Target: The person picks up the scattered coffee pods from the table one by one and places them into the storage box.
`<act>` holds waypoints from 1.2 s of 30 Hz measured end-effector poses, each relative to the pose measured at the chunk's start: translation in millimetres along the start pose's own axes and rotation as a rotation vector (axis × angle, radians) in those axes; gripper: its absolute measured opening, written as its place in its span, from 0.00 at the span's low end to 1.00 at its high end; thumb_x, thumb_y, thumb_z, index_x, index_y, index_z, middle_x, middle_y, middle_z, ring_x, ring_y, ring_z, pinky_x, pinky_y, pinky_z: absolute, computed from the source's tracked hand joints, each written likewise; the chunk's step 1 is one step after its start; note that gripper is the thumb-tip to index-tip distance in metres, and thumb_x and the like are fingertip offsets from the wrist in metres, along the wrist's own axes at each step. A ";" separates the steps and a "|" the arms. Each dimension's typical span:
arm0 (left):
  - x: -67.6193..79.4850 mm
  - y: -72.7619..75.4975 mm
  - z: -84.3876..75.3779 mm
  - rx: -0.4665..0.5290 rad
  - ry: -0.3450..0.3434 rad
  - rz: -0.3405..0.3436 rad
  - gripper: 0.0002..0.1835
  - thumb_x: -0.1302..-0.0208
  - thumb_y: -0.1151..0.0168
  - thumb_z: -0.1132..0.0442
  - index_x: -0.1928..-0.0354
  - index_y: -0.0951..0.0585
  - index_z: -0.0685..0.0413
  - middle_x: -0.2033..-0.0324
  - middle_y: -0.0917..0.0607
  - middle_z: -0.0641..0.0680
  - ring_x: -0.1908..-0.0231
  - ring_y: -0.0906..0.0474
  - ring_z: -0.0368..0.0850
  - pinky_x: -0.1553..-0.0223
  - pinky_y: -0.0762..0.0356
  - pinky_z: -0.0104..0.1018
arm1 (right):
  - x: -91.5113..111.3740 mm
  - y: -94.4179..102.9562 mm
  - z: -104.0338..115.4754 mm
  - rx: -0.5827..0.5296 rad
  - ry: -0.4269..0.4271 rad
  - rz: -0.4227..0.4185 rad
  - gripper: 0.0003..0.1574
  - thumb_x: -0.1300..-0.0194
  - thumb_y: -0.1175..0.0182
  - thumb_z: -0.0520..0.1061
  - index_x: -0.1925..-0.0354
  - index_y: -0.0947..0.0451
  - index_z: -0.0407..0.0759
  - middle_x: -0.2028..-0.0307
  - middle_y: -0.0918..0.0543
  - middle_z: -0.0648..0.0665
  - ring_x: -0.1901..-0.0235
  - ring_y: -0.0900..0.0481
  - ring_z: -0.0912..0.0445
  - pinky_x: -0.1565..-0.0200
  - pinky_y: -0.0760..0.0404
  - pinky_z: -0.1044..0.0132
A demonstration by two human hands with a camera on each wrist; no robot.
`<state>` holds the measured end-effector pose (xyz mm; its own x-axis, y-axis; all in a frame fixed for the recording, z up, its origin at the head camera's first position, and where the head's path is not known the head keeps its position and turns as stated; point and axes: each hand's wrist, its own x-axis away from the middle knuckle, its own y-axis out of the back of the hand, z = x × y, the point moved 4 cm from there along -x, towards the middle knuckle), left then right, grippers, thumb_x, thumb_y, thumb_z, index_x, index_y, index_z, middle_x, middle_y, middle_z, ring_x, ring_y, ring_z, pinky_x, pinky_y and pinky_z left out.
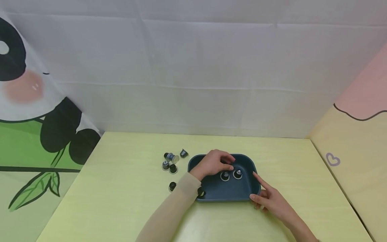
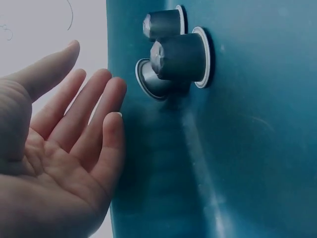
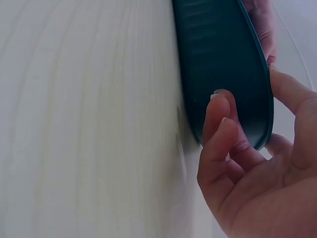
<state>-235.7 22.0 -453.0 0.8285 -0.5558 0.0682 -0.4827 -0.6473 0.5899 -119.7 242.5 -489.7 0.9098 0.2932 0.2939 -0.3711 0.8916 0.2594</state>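
Note:
A dark blue-green tray (image 1: pixel 229 195) stands on the table, with small coffee capsules inside. Two of them, a nearer capsule (image 1: pixel 224 176) and one beside it (image 1: pixel 237 174), show in the head view. In the left wrist view a third, tilted capsule (image 2: pixel 152 82) leans close to an upright one (image 2: pixel 181 57). My left hand (image 1: pixel 214 163) is over the tray's far side, fingers loosely extended and holding nothing, beside the capsules. My right hand (image 1: pixel 270 200) grips the tray's right end, index finger at the rim and other fingers curled against the outer wall.
Left of the tray, several more capsules lie on the table: a grey one (image 1: pixel 183 153), a lying one (image 1: pixel 172 157), a dark one (image 1: pixel 173 168). Another capsule (image 1: pixel 172 186) sits by the left sleeve (image 1: pixel 172 208). A pale cloth wall (image 1: pixel 193 101) rises behind the table.

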 end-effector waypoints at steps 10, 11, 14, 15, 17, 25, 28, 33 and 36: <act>6.2 3.3 -8.1 0.092 -0.069 0.026 0.17 0.37 0.29 0.60 0.46 0.15 0.51 0.53 0.13 0.48 0.54 0.18 0.33 0.52 0.23 0.29 | -0.7 1.5 -1.3 0.011 0.001 -0.008 0.51 0.30 0.37 0.47 0.20 0.54 0.56 0.70 0.17 0.36 0.73 0.20 0.47 0.74 0.22 0.62; 6.8 4.1 -8.7 0.099 -0.077 0.026 0.17 0.37 0.29 0.60 0.46 0.15 0.51 0.53 0.13 0.48 0.54 0.18 0.33 0.52 0.23 0.29 | -0.6 1.5 -1.5 0.010 0.000 -0.008 0.51 0.30 0.37 0.47 0.20 0.54 0.56 0.70 0.17 0.36 0.73 0.20 0.47 0.74 0.22 0.62; 9.0 8.0 -11.3 0.127 -0.105 0.026 0.18 0.37 0.29 0.62 0.45 0.16 0.53 0.52 0.13 0.50 0.53 0.18 0.34 0.51 0.23 0.29 | -0.6 1.2 -1.9 -0.001 0.001 -0.006 0.51 0.30 0.37 0.47 0.20 0.54 0.56 0.70 0.17 0.36 0.73 0.20 0.47 0.74 0.22 0.62; 9.8 9.8 -12.5 0.133 -0.115 0.024 0.18 0.37 0.29 0.62 0.45 0.16 0.54 0.52 0.13 0.50 0.53 0.18 0.34 0.51 0.23 0.29 | -0.6 1.1 -2.0 -0.005 0.002 -0.006 0.51 0.30 0.37 0.47 0.20 0.54 0.56 0.70 0.17 0.36 0.73 0.20 0.47 0.74 0.22 0.62; 11.5 14.0 -15.4 0.146 -0.141 0.014 0.18 0.37 0.30 0.62 0.44 0.16 0.55 0.52 0.13 0.52 0.53 0.18 0.34 0.51 0.23 0.29 | -0.4 1.0 -2.0 -0.013 0.003 -0.004 0.51 0.30 0.37 0.47 0.20 0.54 0.57 0.69 0.17 0.35 0.73 0.20 0.47 0.74 0.22 0.62; 20.4 33.5 -28.6 0.168 -0.209 -0.037 0.17 0.34 0.32 0.60 0.44 0.17 0.54 0.52 0.13 0.49 0.53 0.19 0.33 0.49 0.23 0.32 | -0.5 1.2 -1.2 -0.021 0.008 -0.002 0.51 0.29 0.37 0.46 0.20 0.55 0.57 0.69 0.17 0.35 0.73 0.20 0.46 0.75 0.22 0.62; 24.9 39.1 -32.9 0.194 -0.234 -0.043 0.17 0.35 0.31 0.61 0.44 0.17 0.55 0.51 0.14 0.49 0.52 0.19 0.35 0.50 0.22 0.33 | -0.2 1.2 -0.2 -0.019 0.010 -0.005 0.51 0.29 0.37 0.46 0.20 0.55 0.56 0.70 0.17 0.34 0.73 0.19 0.46 0.75 0.22 0.62; 35.9 46.8 -37.1 0.230 -0.267 -0.043 0.17 0.34 0.32 0.62 0.44 0.17 0.55 0.50 0.14 0.53 0.51 0.19 0.38 0.52 0.20 0.35 | 0.2 0.6 0.0 -0.018 0.011 -0.006 0.51 0.29 0.37 0.46 0.20 0.55 0.55 0.70 0.17 0.35 0.73 0.20 0.47 0.75 0.22 0.63; 44.6 52.2 -37.3 0.221 -0.278 -0.062 0.16 0.34 0.32 0.61 0.45 0.16 0.51 0.50 0.14 0.51 0.51 0.19 0.38 0.52 0.20 0.35 | 0.6 -0.2 -0.4 -0.024 0.011 -0.001 0.51 0.29 0.38 0.46 0.20 0.55 0.55 0.70 0.17 0.35 0.73 0.20 0.48 0.75 0.23 0.63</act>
<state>-213.3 -17.2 -389.2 0.7640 -0.6131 -0.2012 -0.5089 -0.7642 0.3963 -119.0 242.6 -490.0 0.9122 0.2960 0.2834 -0.3658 0.9000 0.2372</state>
